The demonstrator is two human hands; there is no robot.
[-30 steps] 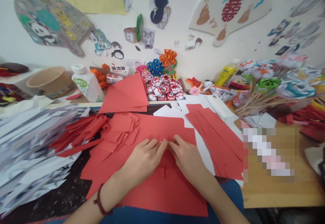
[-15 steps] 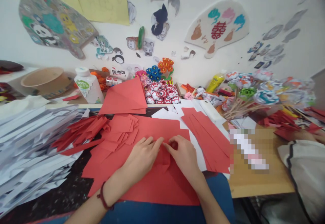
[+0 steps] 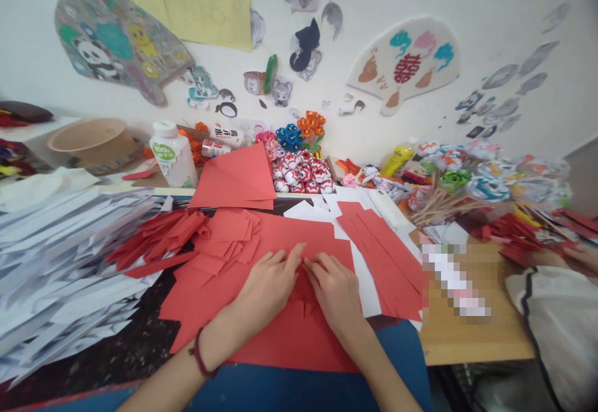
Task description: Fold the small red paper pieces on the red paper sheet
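Observation:
Both hands work at a small piece of folded red paper [image 3: 304, 298], its lower part showing between them with a crease. My left hand [image 3: 272, 280] presses its closed fingertips on the upper left of the piece, index finger reaching forward. From the right, my right hand [image 3: 334, 286] pinches the same piece with bent fingers; its thumb is mostly hidden. Beneath lie large red paper sheets [image 3: 275, 346]. Small cut red pieces [image 3: 228, 237] overlap in a pile just left of my hands, with folded red strips [image 3: 161, 240] beyond them.
White paper strips [image 3: 79, 268] heap at the left. Long red strips [image 3: 378, 256] lie at right on white paper. A white bottle [image 3: 174, 153], red-and-white paper balls [image 3: 303, 174] and paper flowers [image 3: 490, 181] line the back. Another person's sleeve [image 3: 551, 318] is at far right.
My right fingers have come down from a raised curl to lie lower and closer against the paper. My left hand stays almost in place. The camera view has shifted slightly.

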